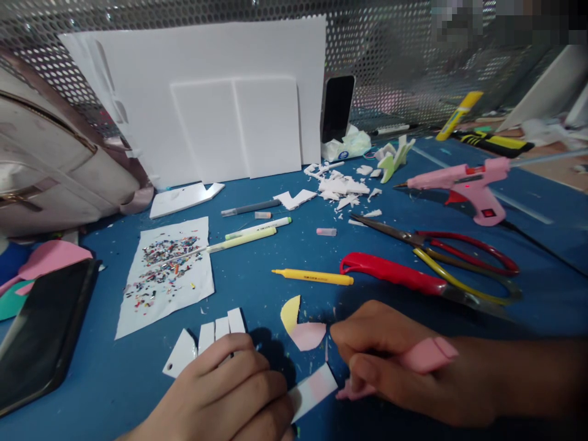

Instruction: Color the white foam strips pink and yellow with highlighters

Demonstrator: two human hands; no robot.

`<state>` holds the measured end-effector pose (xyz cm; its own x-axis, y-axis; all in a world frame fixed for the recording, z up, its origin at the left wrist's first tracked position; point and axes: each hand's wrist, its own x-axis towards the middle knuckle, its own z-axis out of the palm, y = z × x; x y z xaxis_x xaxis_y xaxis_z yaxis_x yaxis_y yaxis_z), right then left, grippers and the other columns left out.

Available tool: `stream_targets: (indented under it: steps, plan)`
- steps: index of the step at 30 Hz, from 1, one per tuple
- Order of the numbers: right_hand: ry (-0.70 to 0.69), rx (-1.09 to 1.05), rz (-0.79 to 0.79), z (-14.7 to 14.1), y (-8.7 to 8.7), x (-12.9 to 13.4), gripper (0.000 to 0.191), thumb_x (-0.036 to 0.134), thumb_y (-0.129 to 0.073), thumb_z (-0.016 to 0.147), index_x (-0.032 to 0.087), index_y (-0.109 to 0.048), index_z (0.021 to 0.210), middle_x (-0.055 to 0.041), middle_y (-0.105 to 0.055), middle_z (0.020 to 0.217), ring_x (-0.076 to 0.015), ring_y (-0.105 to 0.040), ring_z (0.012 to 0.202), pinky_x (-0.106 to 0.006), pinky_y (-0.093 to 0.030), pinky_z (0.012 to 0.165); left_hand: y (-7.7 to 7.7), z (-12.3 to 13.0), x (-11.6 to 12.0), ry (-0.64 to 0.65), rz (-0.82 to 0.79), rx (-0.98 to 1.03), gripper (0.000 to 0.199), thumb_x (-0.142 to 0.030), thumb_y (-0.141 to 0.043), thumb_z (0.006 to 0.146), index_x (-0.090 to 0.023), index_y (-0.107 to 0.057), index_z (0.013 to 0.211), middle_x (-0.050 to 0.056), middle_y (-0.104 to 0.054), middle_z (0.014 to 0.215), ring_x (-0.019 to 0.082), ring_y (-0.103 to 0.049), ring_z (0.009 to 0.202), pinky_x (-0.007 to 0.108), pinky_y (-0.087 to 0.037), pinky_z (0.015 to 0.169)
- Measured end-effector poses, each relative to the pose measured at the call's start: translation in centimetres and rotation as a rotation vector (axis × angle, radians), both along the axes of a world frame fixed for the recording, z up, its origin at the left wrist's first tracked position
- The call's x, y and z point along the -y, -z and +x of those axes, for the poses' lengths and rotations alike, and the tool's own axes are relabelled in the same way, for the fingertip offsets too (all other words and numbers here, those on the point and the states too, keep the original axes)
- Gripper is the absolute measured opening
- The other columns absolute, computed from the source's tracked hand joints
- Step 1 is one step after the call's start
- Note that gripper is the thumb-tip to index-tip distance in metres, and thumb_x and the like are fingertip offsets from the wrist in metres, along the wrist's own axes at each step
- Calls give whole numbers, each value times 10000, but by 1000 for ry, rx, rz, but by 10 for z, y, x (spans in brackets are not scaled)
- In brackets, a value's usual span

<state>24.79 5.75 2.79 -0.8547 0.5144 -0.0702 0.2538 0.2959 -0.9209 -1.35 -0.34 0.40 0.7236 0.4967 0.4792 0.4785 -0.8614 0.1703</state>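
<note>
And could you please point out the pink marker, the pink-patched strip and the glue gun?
Pink marker (427, 356): head view, on its rear end.
Pink-patched strip (316, 387): head view, on the patch itself.
Glue gun (480, 179): head view, on its body.

Head-worn camera: close, facing forward and down over blue table (248, 260).

Strip (316, 391) partly under your left hand (229, 389), marker (429, 356) in your right hand (390, 364). On counter (243, 275) beyond: board (206, 55) behind, glue gun (475, 184) right, scissors (411, 237) nearer you; bag (50, 159) left.
</note>
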Motion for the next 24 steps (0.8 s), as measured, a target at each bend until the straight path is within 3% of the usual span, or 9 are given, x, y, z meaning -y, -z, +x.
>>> stream_targets:
  steps: [3,7,10,14,18,21,24]
  plan:
    - [68,23,21,0,0,0,326,315,-413,1035,196,-440,733,6,-555,673,-128,-527,630,-225,-414,557,3,0,0,4,-2,12,190,-221,-531,1032,-165,-707,987,-15,-720,857,120,-630,798,294,-477,896]
    - [2,-9,2,1,1,1,322,310,-408,1036,194,-452,740,-12,-602,717,-135,-564,659,-226,-428,564,2,0,0,19,1,21,188,-215,-535,1029,-161,-709,984,-13,-718,857,121,-622,794,295,-469,897]
    - [85,5,12,0,2,1,305,298,-412,1033,201,-454,747,10,-557,671,-127,-519,608,-231,-413,545,-1,1,0,-5,-10,6,181,-204,-538,1025,-156,-709,988,-5,-719,871,125,-631,811,299,-471,902]
    - [12,-18,-8,0,2,0,315,292,-409,1032,201,-442,732,-8,-608,716,-137,-576,655,-233,-435,569,-2,3,-1,-14,-6,13,192,-211,-528,1032,-162,-710,992,-13,-720,877,120,-633,812,293,-468,905]
    - [80,24,18,0,2,-1,311,328,-416,1036,200,-455,754,16,-546,662,-130,-525,617,-233,-422,565,2,1,-3,13,-28,12,189,-216,-534,1031,-157,-712,1010,-9,-724,894,122,-630,820,299,-468,902]
    - [13,8,-48,0,2,-1,338,311,-412,1041,195,-433,724,-6,-588,697,-147,-596,711,-222,-443,597,3,0,-2,12,-31,21,180,-212,-545,1025,-153,-712,998,-7,-727,894,125,-625,813,301,-467,900]
    - [73,6,-40,-1,1,-1,325,325,-430,1034,200,-431,734,23,-517,659,-126,-531,628,-221,-422,569,3,0,-1,12,-21,15,192,-215,-532,1031,-157,-712,996,-9,-726,886,123,-624,810,296,-469,893]
